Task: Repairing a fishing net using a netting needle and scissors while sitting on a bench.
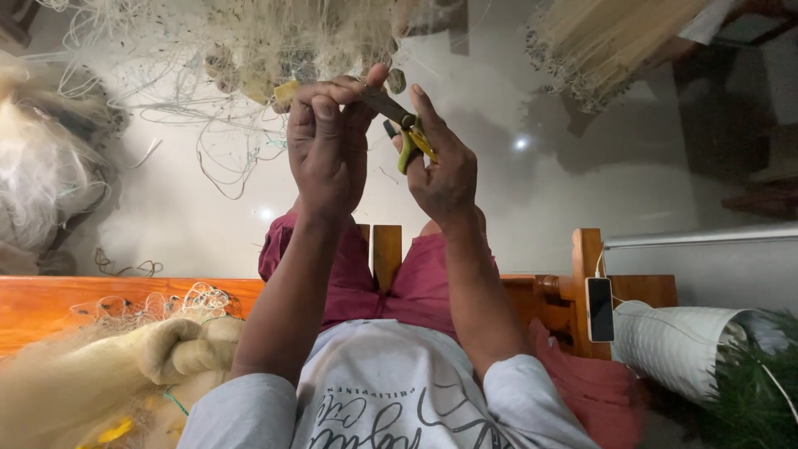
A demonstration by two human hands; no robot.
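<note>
Ur left hand [326, 145] pinching net strand w/ yellow float [287, 90], fingers closed on it. Ur right hand [445, 170] gripping yellow-handled scissors [405, 125], blades toward left fingers. Fishing net [274, 37] bunched just beyond hands; phone [599, 308] on wooden bench [50, 299] at right.

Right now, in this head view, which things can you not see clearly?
- Left hand: its palm side faces away, so what its fingers pinch is hidden.
- Yellow-handled tool in the right hand: its tip disappears behind the left hand.
- Fishing net: cut off by the top edge; single strands too fine to follow.
- Phone: screen dark.
</note>
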